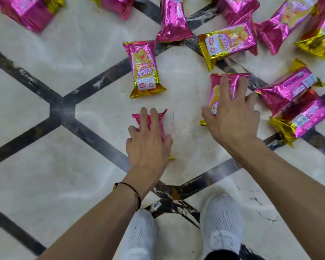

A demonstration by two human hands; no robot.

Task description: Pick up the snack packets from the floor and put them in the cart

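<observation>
White mesh shoes (220, 222) on pale marble floor (36, 91). Left hand (148, 145): fingers curled round pink foil snack packet (160, 121), probably still touching the floor. Right hand (233, 119): fingers spread, gripping pink-and-gold foil snack packet (217, 91). Further scattered packets (144, 68) lie beyond.

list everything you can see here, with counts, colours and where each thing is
loose snack packets: ten, pink and gold foil, scattered over the upper and right floor
packet under left hand: one, pink, centre floor
packet under right hand: one, pink and yellow, right of centre
floor: one, pale marble with dark stripes, fills the view
cart: none in view
bracelet: one, dark cord, left wrist
shoes: two, white, bottom centre
left hand: one, fingers curled over its packet
right hand: one, fingers spread and bent over its packet, thumb at its side
</observation>
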